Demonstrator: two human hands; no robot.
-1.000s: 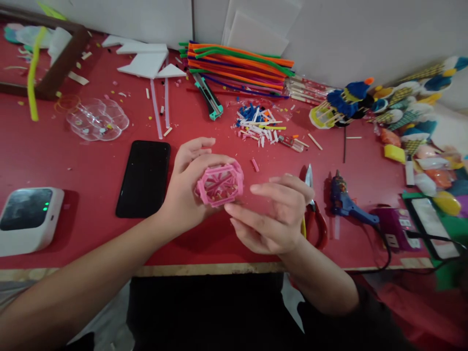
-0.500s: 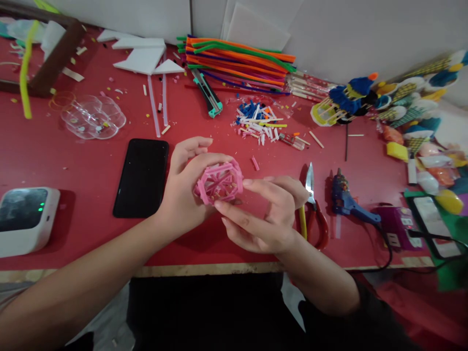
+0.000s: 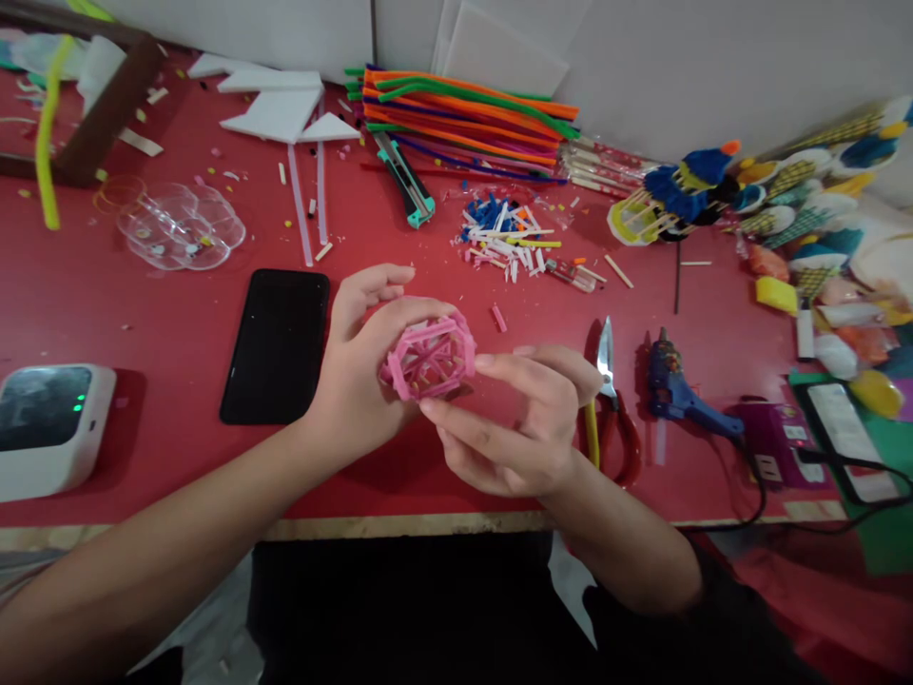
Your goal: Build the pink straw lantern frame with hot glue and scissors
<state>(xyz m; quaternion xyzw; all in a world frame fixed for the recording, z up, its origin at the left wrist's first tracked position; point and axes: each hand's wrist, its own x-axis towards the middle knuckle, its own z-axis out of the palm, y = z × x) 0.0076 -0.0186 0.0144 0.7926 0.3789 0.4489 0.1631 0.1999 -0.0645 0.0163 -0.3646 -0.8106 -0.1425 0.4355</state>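
Note:
My left hand (image 3: 360,366) is curled round a small pink lattice cage (image 3: 429,358) built of straw pieces, holding it above the red table (image 3: 178,314). My right hand (image 3: 524,419) sits just right of it, thumb and forefinger touching the cage's right and lower edges. The other right fingers are loosely bent. A pair of red-handled scissors (image 3: 610,409) lies right beside the right hand.
A black phone (image 3: 277,344) lies left of my left hand, and a white device (image 3: 47,423) at the far left. A blue glue gun (image 3: 674,392), cut straw bits (image 3: 510,243), pipe cleaners (image 3: 463,119), a utility knife (image 3: 406,185), a clear tray (image 3: 178,226) and stuffed toys (image 3: 806,228) lie around.
The cage has been tilted slightly in my left hand. My right fingers have closed in from just right of the cage onto its edge.

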